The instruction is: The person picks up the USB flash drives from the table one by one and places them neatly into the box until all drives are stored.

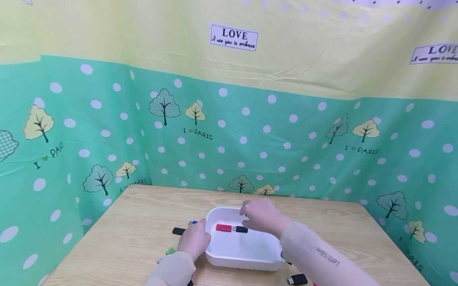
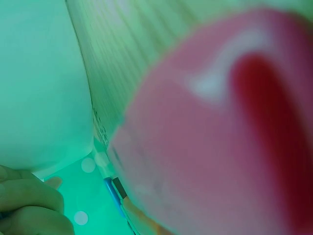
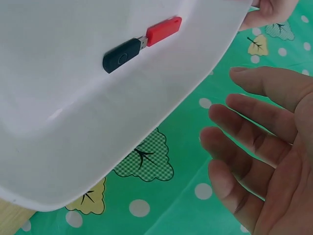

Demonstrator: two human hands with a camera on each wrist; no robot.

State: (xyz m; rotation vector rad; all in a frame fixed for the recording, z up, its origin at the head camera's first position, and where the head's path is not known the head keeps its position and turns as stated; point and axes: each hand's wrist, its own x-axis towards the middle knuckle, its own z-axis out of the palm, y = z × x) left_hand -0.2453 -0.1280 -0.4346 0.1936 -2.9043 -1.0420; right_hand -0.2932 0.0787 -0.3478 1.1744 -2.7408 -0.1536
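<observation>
- White box (image 1: 247, 246) is placed on the wooden surface (image 1: 154, 206); its left side is gripped by the left hand (image 1: 195, 240).
- Inside the box, one red USB stick (image 1: 224, 227) and one black USB stick (image 1: 241, 229) are laid in line.
- By the right hand (image 1: 262, 216), near the far rim, nothing is held; its fingers are loosely curved.

It's a curtained-off spot here — home or studio, I can't tell which. Patterned cloth (image 1: 286, 159) hangs along the far side and the left, printed with trees (image 1: 162, 101), dots (image 1: 272, 99) and "LOVE" labels (image 1: 234, 37) — all backing a wood-grain tabletop (image 1: 161, 202).
</observation>
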